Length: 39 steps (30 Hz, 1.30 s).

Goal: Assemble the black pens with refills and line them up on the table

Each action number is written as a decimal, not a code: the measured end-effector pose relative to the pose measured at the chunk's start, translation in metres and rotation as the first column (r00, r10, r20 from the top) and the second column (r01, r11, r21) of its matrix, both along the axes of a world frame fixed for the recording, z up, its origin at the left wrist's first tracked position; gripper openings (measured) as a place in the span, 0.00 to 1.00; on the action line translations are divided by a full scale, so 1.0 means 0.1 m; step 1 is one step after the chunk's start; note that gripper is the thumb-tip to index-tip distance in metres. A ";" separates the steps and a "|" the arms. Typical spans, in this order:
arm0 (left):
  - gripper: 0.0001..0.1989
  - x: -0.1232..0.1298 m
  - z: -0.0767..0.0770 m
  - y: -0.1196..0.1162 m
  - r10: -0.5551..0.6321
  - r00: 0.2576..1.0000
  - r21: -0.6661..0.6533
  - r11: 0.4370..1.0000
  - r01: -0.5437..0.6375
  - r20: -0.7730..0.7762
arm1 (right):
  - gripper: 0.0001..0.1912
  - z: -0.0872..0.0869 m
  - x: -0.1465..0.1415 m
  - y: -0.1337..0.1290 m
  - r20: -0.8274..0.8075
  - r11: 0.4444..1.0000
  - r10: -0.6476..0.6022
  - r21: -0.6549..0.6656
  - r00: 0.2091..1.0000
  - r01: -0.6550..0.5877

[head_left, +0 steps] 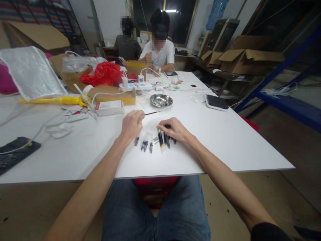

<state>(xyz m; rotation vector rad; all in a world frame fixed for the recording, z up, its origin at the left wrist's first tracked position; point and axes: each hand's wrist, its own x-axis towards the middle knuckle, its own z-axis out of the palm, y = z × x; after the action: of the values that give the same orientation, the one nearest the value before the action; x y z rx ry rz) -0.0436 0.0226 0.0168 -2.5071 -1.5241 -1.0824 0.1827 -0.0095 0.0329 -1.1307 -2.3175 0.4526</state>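
My left hand is closed on a thin dark rod, like a pen refill, which points right with a paler end. My right hand has its fingers closed by a small black piece, whose kind I cannot make out, above the pen parts. Below its fingers lie black ink refills with yellow marks near their lower ends. To their left are clear pen barrels with dark grip ends and some tiny metallic parts. More dark pieces lie partly hidden under my right hand.
A shiny metal bowl stands beyond my hands. At the left are a white box, a cardboard tray, a power strip, a red bag and a yellow stick. A black-topped device sits at the right. Two people sit across the room.
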 end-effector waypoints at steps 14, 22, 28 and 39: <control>0.10 0.03 -0.04 0.02 -0.045 0.999 -0.027 0.999 0.045 0.009 | 0.09 -0.06 -0.10 0.00 -0.059 0.987 0.155 -0.018 0.986 -0.157; 0.10 0.02 -0.03 0.01 -0.031 0.999 -0.042 0.999 0.031 0.010 | 0.07 -0.15 -0.16 0.02 -0.002 0.998 0.069 -0.008 0.998 -0.069; 0.10 0.01 -0.04 0.02 -0.030 0.999 -0.046 0.998 0.031 0.011 | 0.10 -0.23 -0.24 0.01 0.033 0.998 0.036 0.051 0.999 -0.038; 0.09 0.03 -0.01 0.00 -0.026 1.000 -0.061 0.998 0.026 -0.001 | 0.18 0.13 0.27 0.11 0.123 0.905 -0.422 -0.001 0.898 0.425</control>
<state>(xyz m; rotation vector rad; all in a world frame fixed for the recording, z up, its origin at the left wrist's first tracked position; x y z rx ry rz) -0.0403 0.0227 0.0158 -2.5741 -1.5519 -1.0526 0.2096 0.0014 0.0456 -1.6655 -2.0769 0.2560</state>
